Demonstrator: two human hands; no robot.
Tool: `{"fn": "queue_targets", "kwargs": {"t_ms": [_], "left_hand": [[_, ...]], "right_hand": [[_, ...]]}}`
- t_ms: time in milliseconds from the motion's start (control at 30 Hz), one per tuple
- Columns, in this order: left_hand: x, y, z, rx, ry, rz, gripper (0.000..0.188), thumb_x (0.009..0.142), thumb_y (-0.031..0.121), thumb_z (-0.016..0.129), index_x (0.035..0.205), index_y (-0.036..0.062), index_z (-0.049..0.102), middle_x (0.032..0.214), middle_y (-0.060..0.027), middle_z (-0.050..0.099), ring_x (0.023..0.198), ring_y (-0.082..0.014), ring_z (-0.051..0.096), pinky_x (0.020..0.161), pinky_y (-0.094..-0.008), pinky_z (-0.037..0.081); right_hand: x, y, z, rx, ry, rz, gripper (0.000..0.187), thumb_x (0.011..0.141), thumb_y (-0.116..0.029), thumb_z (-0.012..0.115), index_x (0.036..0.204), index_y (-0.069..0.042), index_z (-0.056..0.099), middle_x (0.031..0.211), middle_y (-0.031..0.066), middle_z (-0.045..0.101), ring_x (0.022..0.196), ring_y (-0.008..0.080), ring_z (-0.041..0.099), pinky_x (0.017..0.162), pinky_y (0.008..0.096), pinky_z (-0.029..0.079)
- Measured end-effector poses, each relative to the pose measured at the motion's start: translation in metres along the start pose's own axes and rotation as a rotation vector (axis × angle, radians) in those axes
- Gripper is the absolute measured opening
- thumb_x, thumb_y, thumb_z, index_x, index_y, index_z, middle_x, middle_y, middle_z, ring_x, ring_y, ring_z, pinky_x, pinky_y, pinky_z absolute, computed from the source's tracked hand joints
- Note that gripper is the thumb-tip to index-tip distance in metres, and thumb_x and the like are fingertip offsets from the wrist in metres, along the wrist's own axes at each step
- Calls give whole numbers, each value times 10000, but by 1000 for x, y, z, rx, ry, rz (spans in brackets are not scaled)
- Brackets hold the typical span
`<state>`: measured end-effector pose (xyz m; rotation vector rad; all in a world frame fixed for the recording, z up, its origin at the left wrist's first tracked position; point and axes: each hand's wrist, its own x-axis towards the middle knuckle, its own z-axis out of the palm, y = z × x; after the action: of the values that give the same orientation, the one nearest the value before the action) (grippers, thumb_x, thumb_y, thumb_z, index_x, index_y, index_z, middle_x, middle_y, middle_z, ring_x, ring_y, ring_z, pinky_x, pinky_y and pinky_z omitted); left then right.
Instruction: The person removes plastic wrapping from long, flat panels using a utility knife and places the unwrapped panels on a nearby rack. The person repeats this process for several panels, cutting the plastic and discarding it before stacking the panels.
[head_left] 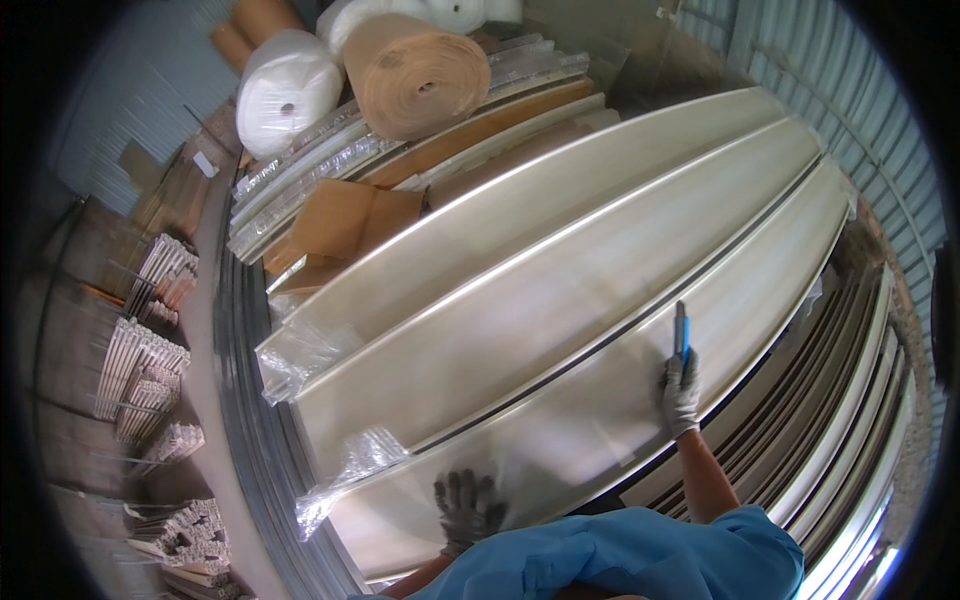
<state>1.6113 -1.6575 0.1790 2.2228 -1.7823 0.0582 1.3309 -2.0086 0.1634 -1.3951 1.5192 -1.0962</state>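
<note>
My left hand (pixel 467 510), in a grey work glove, lies spread on the nearest long pale panel (pixel 560 430), close to its left end. Above the same panel, farther right, my gloved right hand (pixel 681 395) is closed round a slim tool with a blue handle and a dark, narrow upper part, perhaps a utility knife (pixel 682 335). The tool points away from me; whether its tip touches the panel I cannot tell. Crumpled clear plastic film (pixel 370 455) clings to the panel's left end. Beyond a dark gap lie two more long pale panels (pixel 520 300), side by side.
At the back stand a brown paper roll (pixel 415 80) and a white foam roll (pixel 287 90). Folded cardboard (pixel 345 220) rests beside wrapped lengths. Dark and silvery profiles (pixel 800 400) are stacked at right, near a corrugated wall (pixel 850 110). Bundled bars (pixel 140 370) fill racks at left.
</note>
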Motion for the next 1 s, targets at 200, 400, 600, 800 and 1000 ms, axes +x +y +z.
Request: {"fn": "queue_targets", "kwargs": {"t_ms": [200, 400, 600, 800, 1000], "left_hand": [[3, 4, -13, -86, -205, -12, 743, 819, 571, 709, 1406, 152, 531, 1494, -210, 402, 1434, -480, 299, 1128, -739, 172], [14, 12, -35, -213, -238, 147, 650, 863, 556, 677, 1399, 204, 573, 1518, -217, 388, 1413, -485, 333, 1113, -743, 227], [10, 10, -29, -224, -180, 175, 595, 906, 539, 638, 1387, 191, 590, 1506, -201, 430, 1414, -464, 361, 1145, -708, 225], [-1, -31, -35, -257, -214, 315, 557, 925, 525, 616, 1383, 208, 592, 1516, -135, 450, 1424, -365, 394, 1190, -638, 216], [-29, -99, -56, -138, -254, 276, 535, 869, 544, 650, 1332, 277, 633, 1478, -58, 510, 1429, -307, 392, 1194, -636, 195]], "right_hand": [[15, 17, 7, -138, 167, -198, 287, 1052, -331, 535, 1198, -85, 555, 763, -20, 526, 606, 91, 495, 548, 284, 434], [27, 32, 9, -39, 176, -120, 392, 1048, -406, 511, 1233, -64, 561, 713, 37, 544, 573, 146, 535, 532, 346, 447], [32, 36, 8, -157, 268, -98, 326, 1049, -392, 503, 1153, -89, 563, 672, 11, 513, 562, 136, 499, 513, 337, 417], [34, 36, 4, 45, 217, -14, 445, 1041, -405, 537, 1299, -43, 523, 812, 18, 541, 623, 119, 475, 543, 299, 421], [23, 25, -1, 31, 176, -55, 390, 1034, -393, 551, 1209, -44, 561, 803, 0, 535, 637, 118, 481, 551, 297, 422]]}}
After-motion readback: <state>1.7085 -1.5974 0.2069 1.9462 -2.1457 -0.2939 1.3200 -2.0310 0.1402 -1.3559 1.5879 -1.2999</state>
